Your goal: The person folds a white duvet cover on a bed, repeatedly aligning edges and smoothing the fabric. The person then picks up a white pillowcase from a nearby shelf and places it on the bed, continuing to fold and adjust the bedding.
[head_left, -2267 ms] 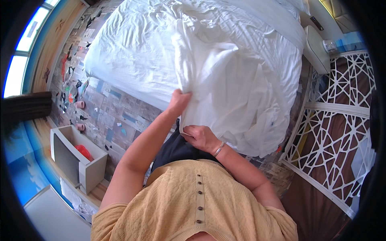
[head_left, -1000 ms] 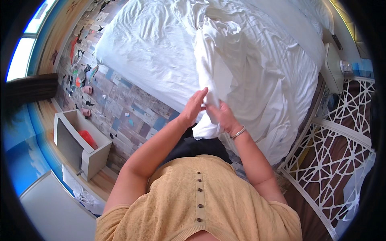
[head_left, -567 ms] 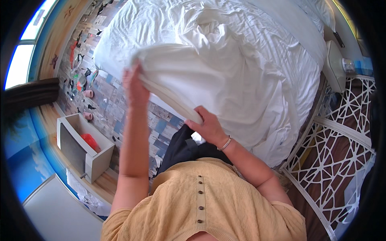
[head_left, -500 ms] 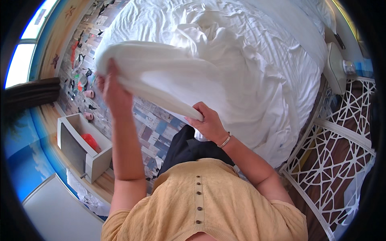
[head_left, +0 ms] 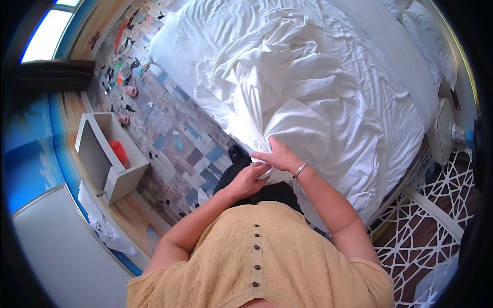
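Observation:
A white sheet (head_left: 308,115) lies bunched and rumpled over the near side of the bed (head_left: 190,38). Its gathered end runs toward me and narrows between my hands at the bed's near edge. My left hand (head_left: 250,178) is closed around the lower tip of that end. Just above and to the right, my right hand (head_left: 279,155) grips the same gathered cloth, thumb and fingers pressed on it. The two hands are close together in front of my waist. Some of the cloth between them is hidden by the fingers.
Left of the bed, the patchwork-patterned floor (head_left: 169,123) carries scattered scraps and two pink slippers (head_left: 130,91). A white drawer unit (head_left: 115,154) holding a red bag (head_left: 119,153) stands at the left. A bedside table (head_left: 439,132) and a white lattice screen (head_left: 426,226) are on the right.
My left hand has come down and right from the raised, stretched cloth to meet my right hand. The lifted sheet edge has dropped and is now gathered into a narrow bunch.

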{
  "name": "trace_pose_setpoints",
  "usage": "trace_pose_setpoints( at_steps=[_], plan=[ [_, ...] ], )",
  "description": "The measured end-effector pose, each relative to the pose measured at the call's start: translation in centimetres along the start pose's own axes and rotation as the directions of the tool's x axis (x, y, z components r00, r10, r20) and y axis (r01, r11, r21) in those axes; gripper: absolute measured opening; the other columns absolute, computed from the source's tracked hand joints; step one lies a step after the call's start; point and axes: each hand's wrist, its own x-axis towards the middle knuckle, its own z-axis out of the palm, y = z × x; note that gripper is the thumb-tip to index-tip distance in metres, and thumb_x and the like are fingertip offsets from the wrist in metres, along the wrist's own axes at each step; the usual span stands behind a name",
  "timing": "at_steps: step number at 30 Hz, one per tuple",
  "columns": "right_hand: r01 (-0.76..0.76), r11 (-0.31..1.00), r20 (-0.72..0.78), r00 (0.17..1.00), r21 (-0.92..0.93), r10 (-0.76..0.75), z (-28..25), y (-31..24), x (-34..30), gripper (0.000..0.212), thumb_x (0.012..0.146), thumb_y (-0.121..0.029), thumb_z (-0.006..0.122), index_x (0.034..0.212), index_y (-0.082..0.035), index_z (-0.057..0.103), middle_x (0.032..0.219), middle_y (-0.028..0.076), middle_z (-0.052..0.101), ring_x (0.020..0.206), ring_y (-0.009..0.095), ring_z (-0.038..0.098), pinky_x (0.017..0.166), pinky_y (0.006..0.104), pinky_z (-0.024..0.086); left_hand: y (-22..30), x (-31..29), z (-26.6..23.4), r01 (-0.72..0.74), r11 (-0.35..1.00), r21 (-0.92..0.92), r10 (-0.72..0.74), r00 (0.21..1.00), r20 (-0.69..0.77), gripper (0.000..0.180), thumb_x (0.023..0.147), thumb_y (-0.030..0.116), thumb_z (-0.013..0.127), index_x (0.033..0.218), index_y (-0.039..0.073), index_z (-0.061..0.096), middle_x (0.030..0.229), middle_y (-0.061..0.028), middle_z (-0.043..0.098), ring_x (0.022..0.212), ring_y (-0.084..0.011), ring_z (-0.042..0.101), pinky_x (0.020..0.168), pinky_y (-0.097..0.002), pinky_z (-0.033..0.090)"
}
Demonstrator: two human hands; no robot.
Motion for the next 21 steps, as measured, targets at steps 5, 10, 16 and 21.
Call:
trace_pose_setpoints(
  at_steps=[5,10,16,21],
  plan=[
    [0.002,0.991,0.006,1.0,0.131,-0.003,3.3,0.8,1.7,0.039,0.078,-0.029,0.064,0.096,0.004,0.056,0.092,0.023,0.063,0.087,0.033,0.062,0.077,0.0387,0.047,-2.9,-0.4,-1.6,0.489,0.758,-0.432,-0.489,0.864,0.12,0.035,0.092,0.034,0.054,0.103,0.001,0.063,0.086,-0.002,0.063,0.084,-0.0124,0.056,0.077,-0.0288,0.045],
    [-0.044,0.942,0.043,0.999,0.334,0.031,5.5,-0.7,-0.3,0.032,0.08,-0.024,0.063,0.101,-0.001,0.06,0.086,0.01,0.065,0.081,0.014,0.059,0.072,0.0321,0.047,-8.4,1.9,-4.6,0.498,0.087,-0.863,-0.87,0.46,0.178,0.054,0.088,0.05,0.051,0.116,0.005,0.056,0.102,-0.0111,0.062,0.091,-0.0212,0.059,0.08,-0.0336,0.046],
    [-0.095,0.979,0.184,0.981,0.178,0.061,5.9,-1.9,-2.7,0.032,0.078,-0.024,0.063,0.099,-0.001,0.062,0.077,0.006,0.063,0.071,0.014,0.057,0.067,0.0297,0.046,-16.9,5.8,-10.2,0.006,-0.063,-0.998,-0.744,0.666,0.052,0.04,0.086,0.012,0.058,0.12,-0.007,0.047,0.108,-0.0183,0.06,0.098,-0.0322,0.06,0.09,-0.0459,0.047],
    [-0.145,0.974,-0.045,0.989,-0.175,0.139,6.8,-4.6,-1.6,0.03,0.073,-0.023,0.062,0.09,0.002,0.062,0.089,0.025,0.063,0.087,0.041,0.059,0.076,0.0432,0.047,-18.1,4.6,-16.2,-0.105,0.102,-0.989,-0.735,0.663,-0.146,0.042,0.089,0.009,0.049,0.126,-0.007,0.04,0.113,-0.0195,0.056,0.101,-0.0334,0.057,0.091,-0.047,0.046]
  ],
)
